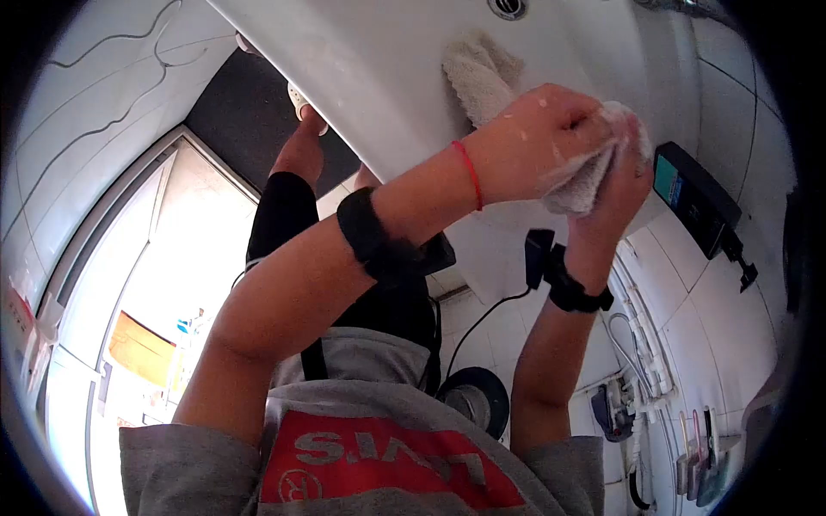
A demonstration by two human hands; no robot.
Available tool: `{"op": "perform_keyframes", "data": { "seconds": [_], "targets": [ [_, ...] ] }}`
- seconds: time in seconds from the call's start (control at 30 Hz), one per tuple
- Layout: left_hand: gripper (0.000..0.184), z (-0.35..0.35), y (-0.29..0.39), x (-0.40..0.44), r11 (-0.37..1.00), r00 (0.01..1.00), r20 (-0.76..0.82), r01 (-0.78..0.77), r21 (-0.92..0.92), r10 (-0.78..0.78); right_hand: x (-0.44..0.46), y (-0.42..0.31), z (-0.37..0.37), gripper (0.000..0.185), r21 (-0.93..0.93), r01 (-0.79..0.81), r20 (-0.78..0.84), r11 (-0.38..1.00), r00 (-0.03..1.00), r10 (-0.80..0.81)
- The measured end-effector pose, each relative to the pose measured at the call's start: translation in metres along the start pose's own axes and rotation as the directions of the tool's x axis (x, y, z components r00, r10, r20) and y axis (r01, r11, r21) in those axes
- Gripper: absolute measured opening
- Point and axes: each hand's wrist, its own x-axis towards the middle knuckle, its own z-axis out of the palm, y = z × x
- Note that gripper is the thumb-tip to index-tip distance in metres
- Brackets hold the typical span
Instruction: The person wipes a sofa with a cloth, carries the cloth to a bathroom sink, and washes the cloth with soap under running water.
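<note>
Both of my hands work on a wet white cloth with soapy-looking foam, held over a white basin. My left hand, with a red string bracelet at the wrist, has its fingers curled onto the cloth's upper side. From the right, my right hand grips the same cloth, close against the left. Parts of the fingers are hidden in the cloth's folds. A beige textured cloth lies in the basin behind my left hand, apart from the held one.
The basin's drain is at the top. A black device with a greenish panel is right of my hands, near the tiled wall. Several handled tools hang at lower right. Black bands with attachments circle both wrists. A doorway stands at left.
</note>
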Motion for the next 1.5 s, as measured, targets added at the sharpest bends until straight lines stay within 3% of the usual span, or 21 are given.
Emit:
{"op": "perform_keyframes", "data": {
  "seconds": [0.07,0.13,0.23,0.33,0.43,0.53,0.63,0.67,0.73,0.8,0.93,1.03,1.07,1.13,1.2,1.23,1.27,1.33,1.4,1.47,1.5],
  "targets": [
    [0.038,-0.009,0.009,0.002,0.984,0.992,0.093,0.096,-0.151,-0.082,0.002,-0.005,0.001,0.042,0.375,-0.270,0.077,0.887,0.962,0.260],
    [0.043,-0.017,0.009,0.000,0.972,0.994,0.097,0.065,-0.227,-0.044,0.003,-0.020,-0.008,0.053,0.487,-0.471,0.199,0.736,0.880,0.432],
    [0.054,-0.037,0.007,-0.006,0.995,0.985,0.163,-0.049,-0.092,0.063,0.001,-0.020,-0.043,0.057,0.150,-0.570,0.290,0.808,0.806,0.515],
    [0.056,-0.039,0.005,-0.012,0.984,0.984,0.088,-0.161,0.078,0.154,0.005,-0.021,-0.051,0.055,0.163,-0.528,0.310,0.833,0.829,0.465],
    [0.043,-0.046,0.014,-0.014,0.916,0.987,0.156,-0.108,0.385,0.051,0.003,-0.029,-0.054,0.055,0.247,-0.479,0.114,0.842,0.878,0.465],
    [0.030,-0.048,0.011,-0.010,0.923,0.999,0.039,-0.024,0.383,0.010,0.004,-0.021,-0.064,0.051,0.356,-0.356,0.072,0.864,0.932,0.354],
    [0.024,-0.044,0.009,-0.007,0.862,0.945,-0.089,-0.245,0.444,0.314,0.008,-0.015,-0.070,0.049,0.407,-0.318,-0.060,0.856,0.926,0.372],
    [0.024,-0.041,0.010,-0.009,0.882,0.955,-0.129,-0.187,0.433,0.266,0.009,-0.016,-0.068,0.047,0.335,-0.319,-0.128,0.887,0.917,0.379],
    [0.023,-0.034,0.026,-0.015,0.911,0.965,-0.207,-0.065,0.406,0.161,0.013,-0.031,-0.054,0.043,0.185,-0.335,-0.260,0.924,0.890,0.375],
    [0.024,-0.020,0.026,-0.017,0.955,0.977,-0.205,0.001,0.296,0.063,0.008,-0.043,-0.040,0.031,-0.072,-0.198,-0.232,0.978,0.957,0.176],
    [0.026,0.017,0.011,-0.004,0.999,0.936,-0.351,-0.023,0.023,0.030,-0.006,-0.040,-0.010,0.022,-0.409,0.217,0.116,0.886,0.976,-0.185],
    [0.030,0.007,0.009,0.000,0.805,0.891,-0.185,0.264,-0.532,-0.414,-0.023,-0.046,0.012,0.023,-0.415,0.321,0.215,0.851,0.944,-0.250],
    [0.034,0.007,-0.002,0.000,0.742,0.894,-0.182,0.211,-0.637,-0.410,-0.024,-0.042,0.014,0.022,-0.381,0.409,0.214,0.829,0.911,-0.351],
    [0.036,0.005,-0.003,-0.013,0.921,0.964,-0.226,0.041,-0.388,-0.139,-0.027,-0.032,0.019,0.020,-0.321,0.572,0.199,0.755,0.820,-0.536],
    [0.034,0.007,0.003,-0.018,0.926,0.973,-0.139,0.123,-0.356,-0.183,-0.015,-0.031,0.015,0.017,-0.393,0.170,-0.040,0.904,0.979,-0.201],
    [0.033,0.007,0.020,-0.016,0.846,0.933,-0.043,0.303,-0.439,-0.357,-0.009,-0.031,0.013,0.015,-0.388,-0.045,-0.163,0.920,0.986,-0.020],
    [0.031,0.006,0.029,-0.015,0.729,0.857,0.065,0.472,-0.496,-0.511,-0.008,-0.032,0.018,0.013,-0.308,-0.030,-0.217,0.951,0.975,-0.040],
    [0.029,-0.001,0.003,-0.015,0.999,0.976,-0.215,-0.038,0.026,0.042,-0.018,-0.032,0.024,0.015,-0.303,0.293,-0.043,0.907,0.946,-0.320],
    [0.028,0.001,-0.008,-0.019,0.997,0.974,-0.213,-0.068,0.026,0.072,-0.029,-0.037,0.029,0.018,-0.261,0.494,0.123,0.829,0.869,-0.479],
    [0.027,-0.006,0.018,-0.024,0.771,0.899,0.042,0.397,-0.499,-0.435,-0.023,-0.032,0.018,0.023,-0.432,0.254,0.045,0.865,0.964,-0.260],
    [0.028,0.000,0.010,-0.024,0.962,0.973,-0.127,0.163,-0.217,-0.194,-0.018,-0.028,0.014,0.026,-0.500,0.127,-0.007,0.857,0.989,-0.151]
  ]
}}
